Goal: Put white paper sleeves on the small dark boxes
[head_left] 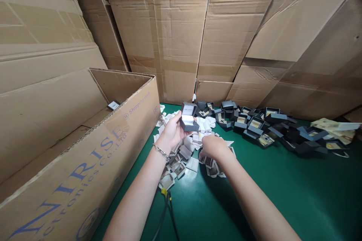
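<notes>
My left hand (pixel 170 132), with a chain bracelet at the wrist, grips a small dark jewellery box (pixel 190 125). Its lid stands open, showing a white lining with print and a white pad inside. Just to the right, my right hand (pixel 213 147) reaches down into a heap of small white and grey inserts (pixel 214 169), its fingers curled and their tips hidden. Whether they pinch one of the pieces is not visible. More white inserts (pixel 185 152) lie scattered between and below my hands on the green table (pixel 254 196).
Several open dark boxes (pixel 256 124) with pale insides are heaped along the back right. A large open carton (pixel 85 158) fills the left, with a small box (pixel 113 105) inside. Cardboard boxes (pixel 158 37) wall off the back. Black cables (pixel 166 211) lie in front.
</notes>
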A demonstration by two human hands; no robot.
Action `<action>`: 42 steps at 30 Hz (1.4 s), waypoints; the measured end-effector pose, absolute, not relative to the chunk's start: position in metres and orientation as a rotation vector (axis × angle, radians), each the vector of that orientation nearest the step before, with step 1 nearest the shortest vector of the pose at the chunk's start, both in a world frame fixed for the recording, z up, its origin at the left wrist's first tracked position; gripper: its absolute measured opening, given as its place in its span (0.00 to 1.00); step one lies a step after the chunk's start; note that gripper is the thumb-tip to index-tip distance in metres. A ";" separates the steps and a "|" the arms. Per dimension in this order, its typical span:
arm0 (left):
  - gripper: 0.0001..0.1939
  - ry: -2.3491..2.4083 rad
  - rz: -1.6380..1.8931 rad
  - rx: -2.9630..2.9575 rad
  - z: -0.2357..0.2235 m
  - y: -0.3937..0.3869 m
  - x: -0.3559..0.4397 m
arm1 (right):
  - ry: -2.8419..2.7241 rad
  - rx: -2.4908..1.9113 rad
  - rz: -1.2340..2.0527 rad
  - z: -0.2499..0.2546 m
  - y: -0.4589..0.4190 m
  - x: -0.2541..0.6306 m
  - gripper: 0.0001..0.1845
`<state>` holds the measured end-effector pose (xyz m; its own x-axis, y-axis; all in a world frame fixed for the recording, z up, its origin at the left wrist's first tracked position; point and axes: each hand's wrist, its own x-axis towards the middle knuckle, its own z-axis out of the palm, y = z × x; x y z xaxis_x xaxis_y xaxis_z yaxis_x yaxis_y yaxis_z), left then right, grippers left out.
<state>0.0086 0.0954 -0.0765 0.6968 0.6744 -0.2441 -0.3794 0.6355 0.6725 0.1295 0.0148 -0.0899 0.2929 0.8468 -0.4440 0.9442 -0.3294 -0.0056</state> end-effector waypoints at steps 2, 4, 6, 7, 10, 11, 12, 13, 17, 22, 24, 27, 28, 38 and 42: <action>0.21 0.513 0.628 0.621 -0.077 0.096 0.009 | 1.669 2.286 -0.550 -0.090 0.015 0.129 0.20; 0.22 0.516 0.619 0.623 -0.077 0.096 0.009 | 1.702 2.258 -0.577 -0.090 0.015 0.128 0.18; 0.22 0.518 0.617 0.631 -0.078 0.097 0.008 | 1.740 2.229 -0.627 -0.090 0.016 0.129 0.16; 0.22 0.519 0.618 0.634 -0.078 0.097 0.008 | 1.766 2.216 -0.656 -0.090 0.015 0.131 0.16; 0.22 0.522 0.621 0.635 -0.078 0.098 0.008 | 1.858 2.190 -0.748 -0.088 0.014 0.138 0.13; 0.22 0.518 0.619 0.635 -0.078 0.098 0.008 | 1.890 2.183 -0.777 -0.087 0.012 0.142 0.11; 0.22 0.511 0.614 0.635 -0.078 0.098 0.008 | 1.927 2.182 -0.809 -0.085 0.011 0.147 0.09; 0.21 0.503 0.615 0.635 -0.078 0.099 0.008 | 1.967 2.195 -0.857 -0.083 0.010 0.151 0.07; 0.21 0.483 0.771 0.597 -0.079 0.097 0.011 | 2.189 2.400 -1.348 -0.073 0.008 0.168 0.11; 0.19 0.460 1.028 0.428 -0.076 0.088 0.018 | 2.413 2.781 -2.128 -0.071 0.014 0.163 0.21; 0.19 0.442 1.097 0.378 -0.074 0.083 0.021 | 2.402 2.938 -2.295 -0.075 0.019 0.152 0.23; 0.16 0.427 1.237 0.305 -0.071 0.079 0.024 | 2.267 2.928 -2.606 -0.082 0.024 0.132 0.26; 0.16 0.431 1.286 0.280 -0.071 0.078 0.024 | 2.249 2.892 -2.674 -0.084 0.025 0.126 0.27; 0.17 0.484 1.367 0.262 -0.062 0.081 0.013 | 3.019 2.532 -1.787 -0.091 0.022 0.104 0.15; 0.18 0.480 1.363 0.256 -0.061 0.081 0.013 | 3.002 2.712 -1.401 -0.086 0.016 0.098 0.13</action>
